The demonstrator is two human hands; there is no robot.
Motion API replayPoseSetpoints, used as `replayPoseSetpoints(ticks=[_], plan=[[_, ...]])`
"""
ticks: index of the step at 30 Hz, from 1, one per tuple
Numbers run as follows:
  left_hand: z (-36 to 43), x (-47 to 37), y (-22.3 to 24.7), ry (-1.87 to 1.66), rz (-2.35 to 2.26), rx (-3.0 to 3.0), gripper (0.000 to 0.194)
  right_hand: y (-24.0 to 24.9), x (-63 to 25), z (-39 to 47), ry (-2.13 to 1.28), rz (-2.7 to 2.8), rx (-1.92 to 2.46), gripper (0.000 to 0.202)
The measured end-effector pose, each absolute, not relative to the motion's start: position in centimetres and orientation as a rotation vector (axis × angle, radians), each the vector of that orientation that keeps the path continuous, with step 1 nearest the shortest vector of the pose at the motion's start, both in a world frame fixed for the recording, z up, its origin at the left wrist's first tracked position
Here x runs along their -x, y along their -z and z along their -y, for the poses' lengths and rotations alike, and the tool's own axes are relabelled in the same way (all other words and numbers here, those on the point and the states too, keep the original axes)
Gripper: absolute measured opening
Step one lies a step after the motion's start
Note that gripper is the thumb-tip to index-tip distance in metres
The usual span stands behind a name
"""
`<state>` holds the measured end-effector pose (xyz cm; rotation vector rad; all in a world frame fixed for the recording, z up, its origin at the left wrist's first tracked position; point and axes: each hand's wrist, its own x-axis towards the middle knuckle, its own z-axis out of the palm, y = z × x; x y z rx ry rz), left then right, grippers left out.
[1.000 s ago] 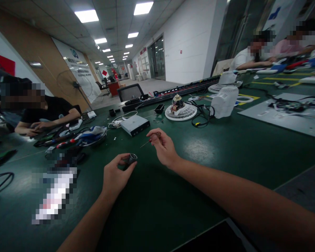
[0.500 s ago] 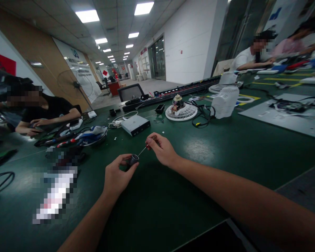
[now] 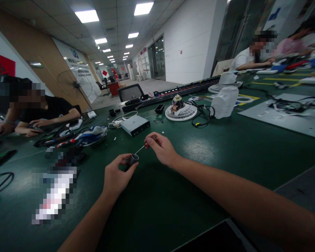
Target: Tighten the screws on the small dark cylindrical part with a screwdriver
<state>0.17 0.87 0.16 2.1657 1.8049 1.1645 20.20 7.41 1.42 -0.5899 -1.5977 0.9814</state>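
Observation:
Between the thumb and fingers of my left hand (image 3: 118,175) is a small dark cylinder (image 3: 133,159), its round open end tilted up toward me. My right hand (image 3: 161,148) pinches the reddish handle of a screwdriver (image 3: 139,149). The thin metal shaft slopes down to the left, and its tip meets the rim or opening of the cylinder; how deep it reaches I cannot tell. Both hands are held over the green table (image 3: 152,203). Beyond them lies a grey-white box-shaped drive (image 3: 135,125).
A round white fan part with an exposed motor (image 3: 180,110) stands farther back, beside black cables (image 3: 202,119) and a white housing (image 3: 225,102). Tools and a blue-white bundle (image 3: 93,134) lie at left. A person in black (image 3: 55,108) sits there; others sit at far right.
The screwdriver tip has shifted slightly left, to the opening of the cylinder. My right hand moved a little left with it; my left hand stays almost still.

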Motion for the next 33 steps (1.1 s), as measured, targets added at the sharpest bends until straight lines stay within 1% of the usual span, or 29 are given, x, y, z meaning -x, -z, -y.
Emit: replayPoseSetpoints(ticks=[3,7,10,15,23,33], plan=[[-0.9,-0.1,-0.1,-1.145,-1.8,-2.19,0.033,-1.4,-20.3,-7.6,-0.942,1.66,0.645,0.026],[-0.9,-0.1,0.0,-1.145,-1.809,-2.18,0.034,-1.2,-20.2,-7.9,-1.029,1.581,0.59,0.026],[-0.9,-0.1,0.0,-1.131,-1.802,-2.177,0.033,-1.0,-20.2,-8.2,-1.016,1.599,0.629,0.027],[-1.0,-0.1,0.1,-1.14,-1.81,-2.192,0.033,-0.9,-20.2,-8.5,-1.092,1.519,0.61,0.029],[-0.7,-0.3,-0.1,-1.124,-1.808,-2.182,0.034,-1.0,-20.5,-8.4,-0.982,1.582,0.688,0.032],[-1.3,0.3,0.4,-1.069,-1.872,-2.147,0.036,-1.2,-20.2,-7.7,-0.958,1.665,0.7,0.024]])
